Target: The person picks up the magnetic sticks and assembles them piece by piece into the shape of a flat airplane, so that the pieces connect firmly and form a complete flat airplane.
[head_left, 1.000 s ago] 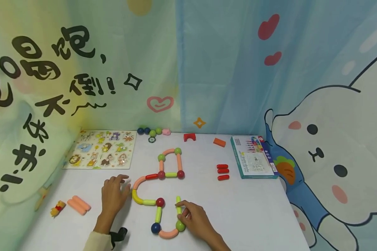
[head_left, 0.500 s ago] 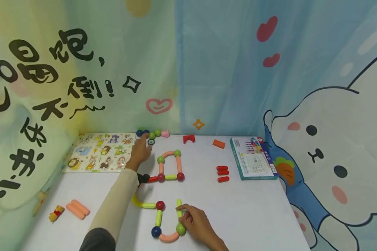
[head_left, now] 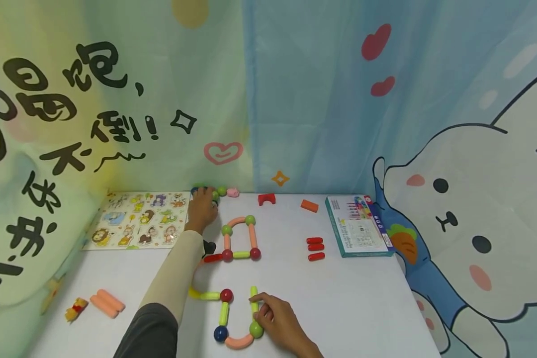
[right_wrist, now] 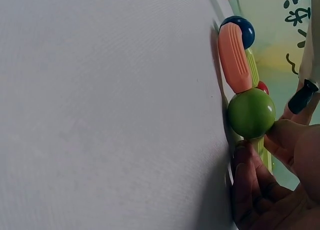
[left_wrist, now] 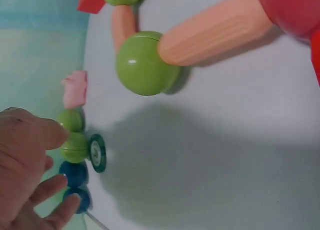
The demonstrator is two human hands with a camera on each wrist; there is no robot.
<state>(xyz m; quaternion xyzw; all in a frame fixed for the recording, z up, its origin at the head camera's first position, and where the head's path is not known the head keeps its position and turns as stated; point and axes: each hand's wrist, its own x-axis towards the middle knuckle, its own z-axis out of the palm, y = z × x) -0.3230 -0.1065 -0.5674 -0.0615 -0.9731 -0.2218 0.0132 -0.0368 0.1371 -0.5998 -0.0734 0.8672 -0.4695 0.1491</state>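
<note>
A chain of coloured sticks and balls lies on the white table. My left hand reaches to the back edge with its fingers spread. In the left wrist view my left hand has its thumb by a loose green ball and its fingertips at the blue balls; it grips nothing. My right hand pinches the upright yellow-green stick just above a green ball. The right wrist view shows that green ball joined to a peach curved stick and a blue ball.
An animal puzzle board lies back left and a teal box back right. Three red sticks, a red arch and an orange block lie between them. Two peach sticks and a small figure sit front left.
My left hand left the curved pieces at the front and stretched to the loose balls at the table's back edge. My right hand stayed on the stick.
</note>
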